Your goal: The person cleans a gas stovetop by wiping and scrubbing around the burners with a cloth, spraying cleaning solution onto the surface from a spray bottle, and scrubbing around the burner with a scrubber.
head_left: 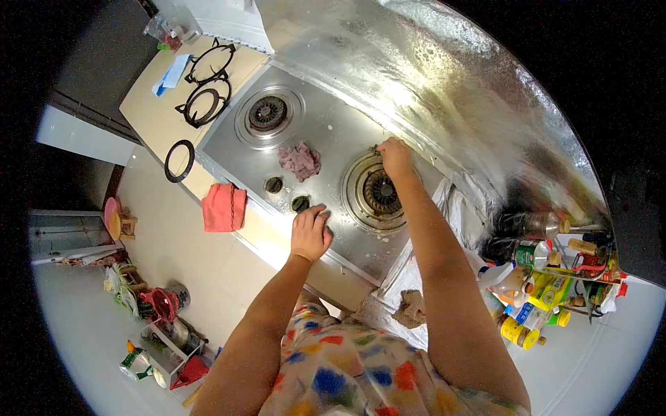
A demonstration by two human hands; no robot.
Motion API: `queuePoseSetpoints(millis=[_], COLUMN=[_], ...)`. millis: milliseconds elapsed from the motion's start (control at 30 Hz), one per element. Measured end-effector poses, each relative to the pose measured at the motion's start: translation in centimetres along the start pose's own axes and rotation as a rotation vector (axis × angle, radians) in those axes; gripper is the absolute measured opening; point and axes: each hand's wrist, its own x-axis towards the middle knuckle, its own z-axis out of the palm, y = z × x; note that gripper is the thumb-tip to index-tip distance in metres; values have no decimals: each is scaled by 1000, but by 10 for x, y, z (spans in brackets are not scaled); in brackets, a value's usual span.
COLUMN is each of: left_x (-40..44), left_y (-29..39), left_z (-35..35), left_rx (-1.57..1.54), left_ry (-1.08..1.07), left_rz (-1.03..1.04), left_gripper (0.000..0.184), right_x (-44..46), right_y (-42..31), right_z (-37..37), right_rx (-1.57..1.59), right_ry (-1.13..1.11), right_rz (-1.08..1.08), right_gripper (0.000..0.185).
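My right hand [395,158] is at the back edge of the right burner [381,193] on the steel gas stove [333,139]. Its fingers are closed around a small dark greenish thing [376,149], mostly hidden by them. My left hand [311,234] rests on the stove's front edge, fingers spread, just beside a black control knob [300,203]. A second knob [274,184] sits farther left. Between the burners lies a crumpled purplish cloth [300,161]. The left burner [268,113] has no pan support on it.
On the counter left of the stove lie black pan supports [208,97], a black ring [180,161], a blue-white packet [171,74] and a folded red cloth [224,207]. Crinkled foil [454,208] and a brown cloth [411,309] are at right, near several bottles [520,333]. A foil-covered wall [444,76] rises behind.
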Motion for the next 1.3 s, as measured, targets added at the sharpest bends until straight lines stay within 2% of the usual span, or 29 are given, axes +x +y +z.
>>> queuePoseSetpoints(millis=[67, 167, 267, 367, 467, 567, 667, 867, 967, 1167, 1300], left_x=[1, 1, 1, 2, 1, 0, -1, 1, 1, 1, 1], left_y=[0, 0, 1, 3, 0, -2, 1, 1, 0, 0, 0], left_z=[1, -1, -2, -6, -4, -1, -2, -3, -1, -1, -1], left_rx=[-15, -26, -50, -45, -25, -32, -17, -18, -13, -10, -10], left_ry=[1, 34, 20, 8, 9, 10, 31, 23, 24, 15, 19], left_rz=[4, 13, 5, -3, 0, 4, 2, 8, 9, -6, -3], left_gripper=[38, 38, 36, 37, 39, 38, 38, 37, 37, 38, 38], right_x=[-3, 0, -1, 1, 7, 9, 2, -5, -16, 15, 26], right_y=[21, 29, 18, -21, -4, 4, -12, -60, -75, -41, -9], right_z=[-2, -18, -7, -16, 1, -10, -14, 29, 12, 8, 6], right_rx=[-28, -53, -75, -61, -9, -134, -233, -210, -76, -281, -178], right_ry=[14, -92, -12, -89, -127, -173, -84, -109, -85, -199, -173], right_rz=[-20, 123, 0, -30, -92, -19, -70, -351, -317, -27, 156], right_gripper=[14, 13, 13, 15, 16, 17, 14, 8, 9, 10, 11])
